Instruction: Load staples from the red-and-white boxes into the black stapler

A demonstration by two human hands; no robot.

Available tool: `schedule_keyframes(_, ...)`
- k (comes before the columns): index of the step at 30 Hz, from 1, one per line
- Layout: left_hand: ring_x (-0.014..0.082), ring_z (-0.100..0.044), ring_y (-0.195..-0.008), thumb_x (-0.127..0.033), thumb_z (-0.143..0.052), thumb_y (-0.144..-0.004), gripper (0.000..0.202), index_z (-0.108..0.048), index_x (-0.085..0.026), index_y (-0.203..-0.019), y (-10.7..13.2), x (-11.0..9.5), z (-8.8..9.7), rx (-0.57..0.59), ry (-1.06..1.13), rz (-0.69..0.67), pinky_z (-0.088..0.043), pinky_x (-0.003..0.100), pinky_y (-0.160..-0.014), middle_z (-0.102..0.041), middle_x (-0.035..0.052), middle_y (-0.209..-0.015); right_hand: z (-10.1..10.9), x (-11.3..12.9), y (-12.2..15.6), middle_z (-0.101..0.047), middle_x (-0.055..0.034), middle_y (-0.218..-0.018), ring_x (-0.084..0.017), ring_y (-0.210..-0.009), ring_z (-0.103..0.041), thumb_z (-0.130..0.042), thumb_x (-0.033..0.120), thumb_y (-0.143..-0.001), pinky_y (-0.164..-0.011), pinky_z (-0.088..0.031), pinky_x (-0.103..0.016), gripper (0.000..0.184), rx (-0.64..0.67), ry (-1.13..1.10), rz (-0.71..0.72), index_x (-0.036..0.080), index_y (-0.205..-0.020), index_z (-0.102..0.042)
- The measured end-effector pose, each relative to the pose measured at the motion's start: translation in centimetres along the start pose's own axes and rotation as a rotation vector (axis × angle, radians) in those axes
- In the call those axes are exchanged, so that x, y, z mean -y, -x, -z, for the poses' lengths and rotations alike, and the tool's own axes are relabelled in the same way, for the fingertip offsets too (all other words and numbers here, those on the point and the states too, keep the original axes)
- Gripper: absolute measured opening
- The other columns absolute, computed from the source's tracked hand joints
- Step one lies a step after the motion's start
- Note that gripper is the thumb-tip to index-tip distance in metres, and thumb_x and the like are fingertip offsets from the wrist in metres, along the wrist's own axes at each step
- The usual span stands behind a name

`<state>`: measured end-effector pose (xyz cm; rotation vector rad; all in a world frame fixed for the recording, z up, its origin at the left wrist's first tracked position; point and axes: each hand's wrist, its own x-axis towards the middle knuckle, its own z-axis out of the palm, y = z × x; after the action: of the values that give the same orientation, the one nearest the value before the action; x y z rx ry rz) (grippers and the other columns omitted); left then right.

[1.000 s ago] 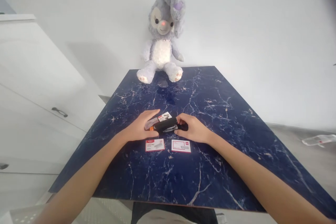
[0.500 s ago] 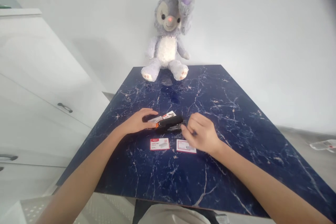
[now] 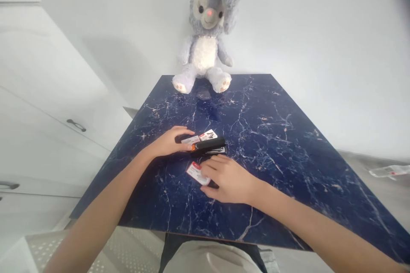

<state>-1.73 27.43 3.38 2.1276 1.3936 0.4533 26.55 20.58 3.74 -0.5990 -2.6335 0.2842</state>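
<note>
A black stapler [image 3: 211, 144] with an orange end lies near the middle of the table. Behind it are a small white box [image 3: 191, 140] and a second white and red box [image 3: 208, 135]. My left hand [image 3: 169, 140] rests at the stapler's left end, thumb against the orange part, its fingers stretched apart beside the boxes. In front of the stapler, my right hand [image 3: 229, 179] has its fingers closed on a small red and white staple box [image 3: 194, 171], which sits at a slant. That hand covers the box's right end, and whatever lies under the palm is hidden.
A grey plush rabbit [image 3: 205, 51] sits at the far edge of the blue marbled table [image 3: 275, 136], against the wall. White cabinets [image 3: 48, 94] stand to the left. A clear plastic package [image 3: 389, 170] lies beyond the table's right edge.
My right hand has moved left and nearer to me, onto the front staple boxes. The left one has turned aslant; the right one is now out of sight. My left hand stays by the stapler.
</note>
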Motion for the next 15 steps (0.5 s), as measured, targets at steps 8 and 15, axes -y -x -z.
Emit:
schedule_keyframes(8,0.0359,-0.046,-0.14,-0.067,-0.072,-0.076,0.066,-0.065,-0.035,-0.134,0.0,0.0,0.2,0.031,-0.015,0.016,-0.038,0.053,-0.115,-0.052,0.0076,-0.149,-0.4,2.1,0.4,-0.069,-0.0065,-0.124,-0.019,-0.089,-0.064,-0.056,0.018,-0.088,-0.077,-0.056,-0.035,0.009,-0.332,0.013,0.318,0.023,-0.083,-0.061)
schedule_keyframes(15,0.0366,-0.042,-0.143,-0.068,-0.07,-0.077,0.065,-0.063,-0.038,-0.135,0.1,-0.5,0.4,0.058,0.006,0.041,-0.037,0.053,-0.115,-0.048,0.0067,-0.152,-0.5,1.2,0.8,-0.07,-0.009,-0.121,-0.022,-0.099,-0.065,-0.058,0.018,-0.092,-0.086,-0.057,-0.039,0.009,-0.132,-0.03,0.156,0.021,-0.088,-0.066)
